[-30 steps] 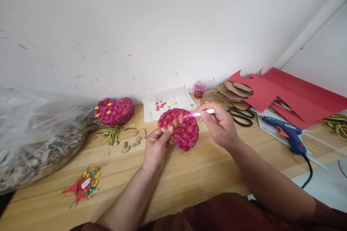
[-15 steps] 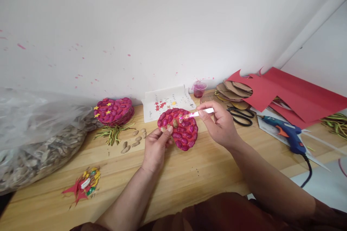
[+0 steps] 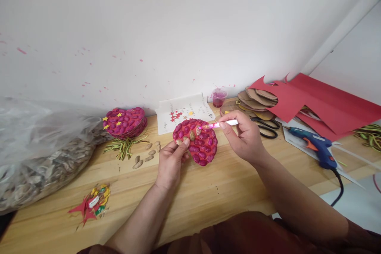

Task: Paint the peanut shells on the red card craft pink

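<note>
A round red disc covered in peanuts [image 3: 205, 149], most of them painted magenta and a few still tan, is tilted above the table. My left hand [image 3: 174, 158] is closed on its left edge, thumb on top. My right hand [image 3: 241, 135] pinches a white-handled paintbrush [image 3: 228, 123], its magenta-stained tip at an unpainted peanut [image 3: 198, 130] near the disc's upper middle. Loose peanuts [image 3: 149, 154] lie on the table left of my left hand. A clear cup of magenta paint [image 3: 219, 97] stands behind the disc, by the wall.
At the left are a plastic bag of peanuts [image 3: 44, 174], stacked magenta discs [image 3: 126, 123] and paper scraps [image 3: 93, 202]. White paper with small stars [image 3: 181, 113] lies behind. On the right are cardboard discs [image 3: 256, 99], black scissors [image 3: 268, 129], red paper [image 3: 327, 105] and a blue glue gun [image 3: 315, 147].
My right hand and the paintbrush have shifted slightly to the right and down, the tip staying at the tan peanut. My left hand and the disc have stayed in place.
</note>
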Available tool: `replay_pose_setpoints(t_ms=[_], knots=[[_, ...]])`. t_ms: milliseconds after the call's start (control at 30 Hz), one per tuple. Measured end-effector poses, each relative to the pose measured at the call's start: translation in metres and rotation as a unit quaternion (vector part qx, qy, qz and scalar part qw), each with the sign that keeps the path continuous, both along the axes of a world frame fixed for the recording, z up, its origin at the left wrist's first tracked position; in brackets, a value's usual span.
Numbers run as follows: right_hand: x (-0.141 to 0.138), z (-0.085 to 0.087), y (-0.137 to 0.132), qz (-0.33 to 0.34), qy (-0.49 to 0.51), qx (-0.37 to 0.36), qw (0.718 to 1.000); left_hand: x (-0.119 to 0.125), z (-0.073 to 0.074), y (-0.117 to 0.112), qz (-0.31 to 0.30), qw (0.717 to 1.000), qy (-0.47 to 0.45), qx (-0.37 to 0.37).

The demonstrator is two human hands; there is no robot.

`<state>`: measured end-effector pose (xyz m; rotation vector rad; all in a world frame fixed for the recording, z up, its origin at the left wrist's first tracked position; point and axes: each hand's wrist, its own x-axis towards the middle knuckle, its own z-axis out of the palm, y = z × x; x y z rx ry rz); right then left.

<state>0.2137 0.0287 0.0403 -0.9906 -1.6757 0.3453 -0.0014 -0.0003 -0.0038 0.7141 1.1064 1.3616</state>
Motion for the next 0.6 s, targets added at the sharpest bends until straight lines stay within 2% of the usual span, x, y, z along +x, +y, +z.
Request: replay_pose_setpoints(t_ms=[167,400,600], knots=[[-0.0019,-0.0028,0.0009,-0.005,0.02,-0.025,0.999,-0.0007,-0.0009,0.0001,-0.004,1.0,-0.003,0.0],[-0.0039,-0.0027,-0.0005,0.044,0.068,-0.068,0.994,0.0001,0.0013,-0.0007,-0.006,1.0,-0.006,-0.001],[-0.0011,-0.0039,0.0009,0.046,0.018,-0.054,0.997,0.0,0.0004,0.0001,-0.008,1.0,-0.008,-0.006]])
